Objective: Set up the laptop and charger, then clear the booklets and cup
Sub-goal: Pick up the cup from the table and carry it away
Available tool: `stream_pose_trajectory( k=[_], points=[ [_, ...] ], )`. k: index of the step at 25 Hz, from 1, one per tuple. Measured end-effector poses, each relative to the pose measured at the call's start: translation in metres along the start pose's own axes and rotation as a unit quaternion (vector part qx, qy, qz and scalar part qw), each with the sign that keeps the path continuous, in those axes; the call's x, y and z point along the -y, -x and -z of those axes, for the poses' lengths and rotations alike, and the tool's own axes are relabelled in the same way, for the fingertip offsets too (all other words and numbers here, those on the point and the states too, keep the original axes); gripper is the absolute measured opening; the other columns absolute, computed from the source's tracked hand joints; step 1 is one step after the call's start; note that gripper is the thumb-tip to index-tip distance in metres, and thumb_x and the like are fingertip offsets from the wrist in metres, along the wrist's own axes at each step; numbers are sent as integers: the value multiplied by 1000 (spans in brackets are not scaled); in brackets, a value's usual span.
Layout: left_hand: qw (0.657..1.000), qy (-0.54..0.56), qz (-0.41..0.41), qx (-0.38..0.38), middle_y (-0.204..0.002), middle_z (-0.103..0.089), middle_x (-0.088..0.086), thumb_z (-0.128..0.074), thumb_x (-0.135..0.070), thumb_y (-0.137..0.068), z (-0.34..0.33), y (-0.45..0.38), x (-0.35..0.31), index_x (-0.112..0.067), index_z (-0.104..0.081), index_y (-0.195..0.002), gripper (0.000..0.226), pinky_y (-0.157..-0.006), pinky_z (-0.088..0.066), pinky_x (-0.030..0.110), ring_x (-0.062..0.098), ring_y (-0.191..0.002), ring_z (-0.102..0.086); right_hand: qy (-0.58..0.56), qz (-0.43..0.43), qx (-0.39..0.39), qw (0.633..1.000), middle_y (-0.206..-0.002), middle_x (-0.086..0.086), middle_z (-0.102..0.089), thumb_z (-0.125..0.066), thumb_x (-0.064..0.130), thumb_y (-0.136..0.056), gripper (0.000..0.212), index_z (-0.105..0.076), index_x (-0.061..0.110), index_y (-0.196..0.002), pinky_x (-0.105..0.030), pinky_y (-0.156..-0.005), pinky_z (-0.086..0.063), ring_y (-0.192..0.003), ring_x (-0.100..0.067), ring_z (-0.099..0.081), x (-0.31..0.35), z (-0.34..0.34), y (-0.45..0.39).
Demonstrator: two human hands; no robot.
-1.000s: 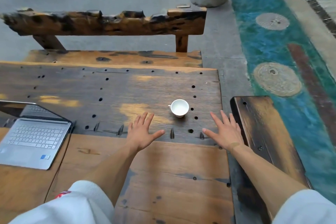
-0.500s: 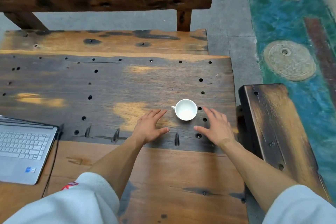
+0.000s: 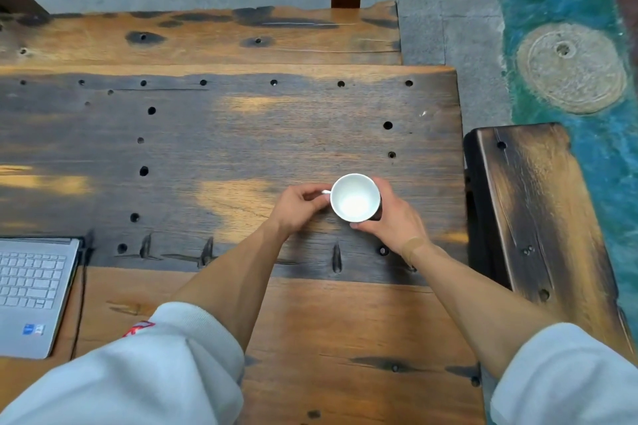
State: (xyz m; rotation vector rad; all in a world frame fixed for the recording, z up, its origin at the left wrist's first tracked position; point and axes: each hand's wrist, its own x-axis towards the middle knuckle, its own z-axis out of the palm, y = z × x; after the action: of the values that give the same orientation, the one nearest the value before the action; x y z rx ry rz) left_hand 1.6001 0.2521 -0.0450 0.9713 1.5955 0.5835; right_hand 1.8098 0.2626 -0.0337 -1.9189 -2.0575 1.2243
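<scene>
A small white cup stands upright and empty on the dark wooden table, right of centre. My left hand pinches its little handle from the left. My right hand wraps around its right side and base. An open silver laptop lies at the left edge, only its keyboard half in view. A thin black cable runs along the laptop's right side. No booklets show.
A wooden bench stands beyond the table's far edge. A second dark bench runs along the right side. Grey paving and a teal floor strip with a round stone disc lie to the right.
Both hands moved forward from flat on the table and closed around the cup. The view tilted down and drew closer, so the laptop slid toward the left edge.
</scene>
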Motion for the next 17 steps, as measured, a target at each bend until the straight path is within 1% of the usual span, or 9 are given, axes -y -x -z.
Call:
stream_pose_trajectory(
  k=[3,5,7,9,10,12,13,14,17],
  points=[
    [1000,18,5,-16,-101,-72,2,-67,-10,-91,-3,7,-6,-9,-71,-114,23,-77,-50,8,7,-88,-65,2,-1,-1,1000,-116,-2,-66,-80,47,-69,85,-26,46,-134,-44,-80,-53,-103,-33,-62,2,2,6],
    [999,5,7,-34,-100,-72,3,-67,-10,-90,-5,15,-10,-7,-72,-113,23,-68,-46,3,-2,-77,-63,2,-3,1,1000,-114,-2,-67,-80,47,-68,85,-25,48,-133,-44,-79,-53,-101,-32,-62,5,7,15],
    [1000,3,1,-31,-102,-73,4,-68,-10,-90,-4,29,-14,-7,-72,-112,23,-68,-46,4,-3,-76,-63,4,2,0,1000,-112,0,-67,-81,47,-67,85,-26,48,-132,-42,-78,-52,-98,-31,-63,10,15,30],
    [1000,-4,-5,-19,-102,-73,3,-68,-12,-90,-5,48,-18,-8,-73,-111,22,-71,-47,5,3,-83,-64,11,11,-3,1000,-112,1,-66,-81,45,-68,84,-27,47,-132,-38,-75,-51,-96,-28,-63,14,22,51],
    [1000,-10,-10,-14,-101,-74,1,-69,-14,-89,-5,60,-20,-10,-74,-110,22,-75,-49,9,5,-88,-66,17,16,-5,1000,-113,2,-66,-81,45,-68,84,-27,46,-133,-38,-75,-52,-96,-26,-62,16,26,64],
    [1000,-16,-21,-3,-102,-75,-1,-72,-18,-88,-5,85,-21,-13,-75,-107,20,-88,-51,22,10,-95,-68,28,26,-11,999,-114,2,-65,-82,45,-69,85,-27,45,-134,-36,-74,-52,-95,-24,-62,21,30,94],
    [999,-19,-27,0,-102,-75,-1,-73,-19,-87,-6,99,-21,-13,-76,-106,20,-91,-51,25,10,-96,-69,31,31,-12,999,-114,2,-65,-82,44,-69,86,-27,45,-135,-34,-73,-50,-94,-23,-62,23,32,109],
    [999,-21,-32,3,-102,-75,0,-73,-20,-87,-7,113,-22,-12,-76,-105,20,-90,-51,26,10,-95,-68,34,35,-14,999,-114,2,-65,-82,44,-69,87,-27,45,-136,-33,-71,-49,-92,-22,-62,24,33,123],
    [999,-13,-46,-3,-104,-74,5,-71,-16,-89,-16,160,-22,-8,-75,-107,20,-81,-46,20,8,-91,-64,42,47,-26,998,-110,3,-65,-83,45,-67,87,-29,45,-135,-30,-66,-43,-82,-19,-58,27,35,169]
  ],
)
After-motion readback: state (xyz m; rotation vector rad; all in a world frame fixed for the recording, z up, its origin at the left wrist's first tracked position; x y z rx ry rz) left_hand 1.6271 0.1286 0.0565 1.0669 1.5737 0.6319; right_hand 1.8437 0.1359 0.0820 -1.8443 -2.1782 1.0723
